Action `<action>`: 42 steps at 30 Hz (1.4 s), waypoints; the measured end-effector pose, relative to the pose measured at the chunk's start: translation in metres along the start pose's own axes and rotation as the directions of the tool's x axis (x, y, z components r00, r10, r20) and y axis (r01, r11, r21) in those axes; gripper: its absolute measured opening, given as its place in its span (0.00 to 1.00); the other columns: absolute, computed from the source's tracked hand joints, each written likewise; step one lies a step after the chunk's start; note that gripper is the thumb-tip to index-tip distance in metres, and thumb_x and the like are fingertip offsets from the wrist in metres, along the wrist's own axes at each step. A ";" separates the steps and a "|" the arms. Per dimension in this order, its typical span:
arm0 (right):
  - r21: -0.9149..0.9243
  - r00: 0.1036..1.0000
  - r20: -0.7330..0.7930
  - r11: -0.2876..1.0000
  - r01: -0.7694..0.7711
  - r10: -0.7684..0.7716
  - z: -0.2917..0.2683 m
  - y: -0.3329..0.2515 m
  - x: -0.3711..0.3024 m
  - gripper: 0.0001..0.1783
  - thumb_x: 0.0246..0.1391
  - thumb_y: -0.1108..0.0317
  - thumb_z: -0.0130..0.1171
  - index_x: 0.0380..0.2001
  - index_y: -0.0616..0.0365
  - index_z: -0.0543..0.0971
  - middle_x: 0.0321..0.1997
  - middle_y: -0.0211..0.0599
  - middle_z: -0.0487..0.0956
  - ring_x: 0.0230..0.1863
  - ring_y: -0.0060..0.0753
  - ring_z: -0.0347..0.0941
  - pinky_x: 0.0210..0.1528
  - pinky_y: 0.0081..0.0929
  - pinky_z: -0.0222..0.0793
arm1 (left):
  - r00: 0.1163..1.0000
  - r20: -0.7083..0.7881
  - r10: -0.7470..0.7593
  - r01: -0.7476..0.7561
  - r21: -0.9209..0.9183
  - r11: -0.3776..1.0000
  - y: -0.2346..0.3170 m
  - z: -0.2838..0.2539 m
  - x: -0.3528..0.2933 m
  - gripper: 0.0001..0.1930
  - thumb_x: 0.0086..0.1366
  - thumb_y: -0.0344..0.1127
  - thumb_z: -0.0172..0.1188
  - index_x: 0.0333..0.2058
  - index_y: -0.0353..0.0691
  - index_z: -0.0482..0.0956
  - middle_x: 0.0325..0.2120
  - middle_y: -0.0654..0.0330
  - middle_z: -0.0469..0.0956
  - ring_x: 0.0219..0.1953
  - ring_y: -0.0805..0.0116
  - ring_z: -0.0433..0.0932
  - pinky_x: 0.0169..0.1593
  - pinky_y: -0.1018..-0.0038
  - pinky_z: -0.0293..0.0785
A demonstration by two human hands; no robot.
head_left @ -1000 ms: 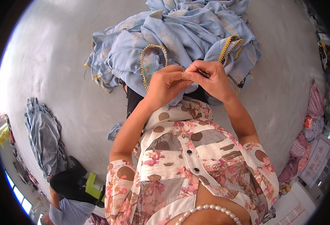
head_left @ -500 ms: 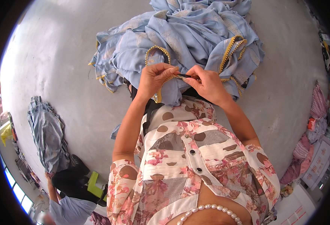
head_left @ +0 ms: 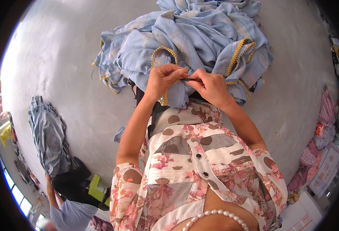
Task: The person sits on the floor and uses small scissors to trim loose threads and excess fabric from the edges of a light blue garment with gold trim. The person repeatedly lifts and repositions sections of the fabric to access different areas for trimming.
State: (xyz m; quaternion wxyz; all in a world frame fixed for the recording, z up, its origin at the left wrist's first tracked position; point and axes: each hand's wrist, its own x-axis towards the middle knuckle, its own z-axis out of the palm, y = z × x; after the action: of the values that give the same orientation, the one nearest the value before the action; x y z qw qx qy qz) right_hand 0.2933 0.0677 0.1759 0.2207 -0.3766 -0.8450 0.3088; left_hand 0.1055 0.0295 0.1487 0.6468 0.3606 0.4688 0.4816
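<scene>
Near the centre of the frame, the left hand pinches the beaded yellow edge of the blue cloth and the right hand is closed around a slim dark tool, though fingers cover the gripped spots and the tool's tip is hard to make out. The cloth's heap, cut off by the top edge, lies on smooth grey floor; at lower left a partly cropped co-worker sits beside a grey-blue bundle, and pinkish garments curve along the right rim.

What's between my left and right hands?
In the head view, a slim dark tool extends from your right hand toward your left hand, blue fabric behind.
</scene>
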 end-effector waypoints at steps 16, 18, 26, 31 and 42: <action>0.048 0.996 0.083 0.999 -0.017 0.013 -0.005 -0.004 0.005 0.15 0.48 0.57 0.62 0.30 0.56 0.72 0.20 0.38 0.77 0.22 0.43 0.75 0.22 0.35 0.66 | 1.000 -0.020 0.000 -0.001 -0.055 0.998 0.001 -0.003 -0.002 0.11 0.64 0.35 0.56 0.36 0.30 0.78 0.29 0.57 0.81 0.33 0.76 0.78 0.38 0.82 0.74; 0.034 0.996 0.089 0.999 -0.027 0.024 -0.006 -0.004 0.006 0.15 0.48 0.57 0.63 0.29 0.56 0.72 0.20 0.38 0.77 0.22 0.43 0.75 0.22 0.35 0.66 | 1.000 -0.024 0.001 -0.003 -0.057 0.998 -0.001 -0.003 0.000 0.11 0.64 0.35 0.56 0.36 0.30 0.78 0.29 0.57 0.81 0.32 0.76 0.78 0.37 0.82 0.74; 0.065 0.999 -0.005 0.996 -0.053 0.053 -0.008 -0.005 0.013 0.13 0.50 0.59 0.63 0.30 0.57 0.74 0.20 0.37 0.78 0.21 0.35 0.75 0.23 0.28 0.68 | 0.982 -0.184 0.040 -0.009 0.166 0.986 0.004 -0.012 -0.009 0.09 0.65 0.33 0.55 0.35 0.33 0.80 0.31 0.60 0.81 0.33 0.76 0.78 0.38 0.80 0.73; 0.221 0.969 -0.048 0.949 -0.226 0.242 -0.026 0.014 0.027 0.14 0.52 0.61 0.62 0.33 0.61 0.74 0.25 0.35 0.79 0.24 0.21 0.75 0.28 0.19 0.69 | 0.840 -0.486 0.242 -0.182 0.169 0.969 0.026 -0.091 -0.066 0.12 0.66 0.35 0.52 0.36 0.32 0.79 0.36 0.52 0.80 0.40 0.65 0.79 0.41 0.73 0.76; -0.071 0.985 0.138 0.993 -0.090 0.099 0.038 0.032 0.097 0.22 0.41 0.55 0.67 0.36 0.60 0.77 0.31 0.38 0.80 0.33 0.38 0.77 0.37 0.32 0.71 | -0.032 -0.990 -0.134 0.258 -0.138 0.956 -0.107 -0.222 -0.262 0.26 0.55 0.48 0.65 0.48 0.39 0.72 0.36 0.57 0.79 0.35 0.67 0.80 0.30 0.76 0.76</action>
State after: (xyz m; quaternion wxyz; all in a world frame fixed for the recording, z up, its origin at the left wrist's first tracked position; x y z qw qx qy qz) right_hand 0.2268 0.1459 0.1406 0.1332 -0.4003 -0.8492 0.3176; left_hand -0.1008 -0.2488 0.0515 0.1711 -0.1266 0.8531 0.4763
